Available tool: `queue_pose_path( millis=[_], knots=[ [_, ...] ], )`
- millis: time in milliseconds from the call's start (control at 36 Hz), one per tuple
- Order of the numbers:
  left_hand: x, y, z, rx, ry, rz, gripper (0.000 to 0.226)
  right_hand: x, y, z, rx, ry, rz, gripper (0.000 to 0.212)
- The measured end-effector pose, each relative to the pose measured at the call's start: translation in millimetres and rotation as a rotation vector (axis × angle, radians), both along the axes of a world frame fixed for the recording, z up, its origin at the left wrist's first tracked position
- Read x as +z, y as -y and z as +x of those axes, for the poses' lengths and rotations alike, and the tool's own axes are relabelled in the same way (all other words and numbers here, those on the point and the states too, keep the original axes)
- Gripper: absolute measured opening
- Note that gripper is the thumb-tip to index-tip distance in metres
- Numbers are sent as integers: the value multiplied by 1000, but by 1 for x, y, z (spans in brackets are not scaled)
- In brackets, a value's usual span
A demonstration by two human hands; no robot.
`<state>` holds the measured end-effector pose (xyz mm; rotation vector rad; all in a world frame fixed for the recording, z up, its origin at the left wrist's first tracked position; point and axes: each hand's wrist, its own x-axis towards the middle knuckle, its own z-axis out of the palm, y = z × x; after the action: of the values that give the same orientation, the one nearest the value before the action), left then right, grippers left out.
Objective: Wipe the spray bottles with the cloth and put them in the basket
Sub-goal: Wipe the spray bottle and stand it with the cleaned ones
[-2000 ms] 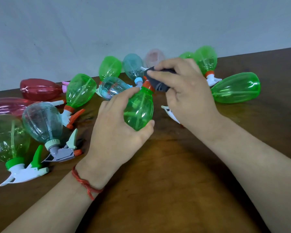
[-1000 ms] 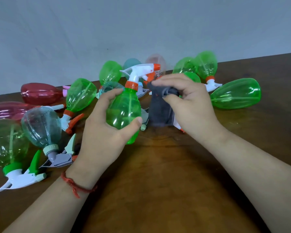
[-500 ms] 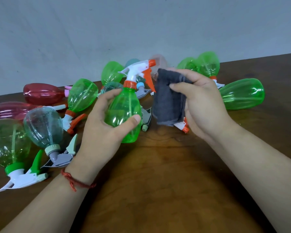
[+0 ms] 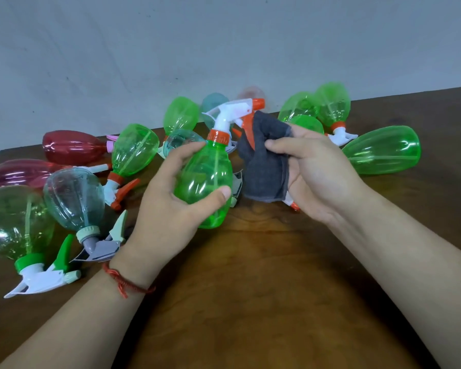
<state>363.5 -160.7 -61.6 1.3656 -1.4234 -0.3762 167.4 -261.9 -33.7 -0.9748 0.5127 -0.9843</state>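
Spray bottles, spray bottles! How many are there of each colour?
Green bottles: 8
Red bottles: 2
Pale blue bottles: 3
Pale pink bottle: 1
Total: 14 in view, counting the held one.

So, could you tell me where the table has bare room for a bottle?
The table is bare between the left forearm and right forearm, and at the right, nearer than the lying green bottle. The left side and the back edge are crowded with spray bottles.
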Motion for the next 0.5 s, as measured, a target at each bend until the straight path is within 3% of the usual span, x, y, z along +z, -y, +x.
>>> queue_pose_path(
  millis=[139, 361, 500],
  knots=[
    [-1, 8, 13, 74, -157, -13, 63, -4, -7, 3, 75, -80, -81, 32],
    [5, 8, 14, 60, -457, 79, 70, -24, 1, 13, -208, -372, -145, 39],
    [0, 5, 0, 3, -471, 143, 51, -27, -12, 22, -142, -274, -148, 36]
  ],
)
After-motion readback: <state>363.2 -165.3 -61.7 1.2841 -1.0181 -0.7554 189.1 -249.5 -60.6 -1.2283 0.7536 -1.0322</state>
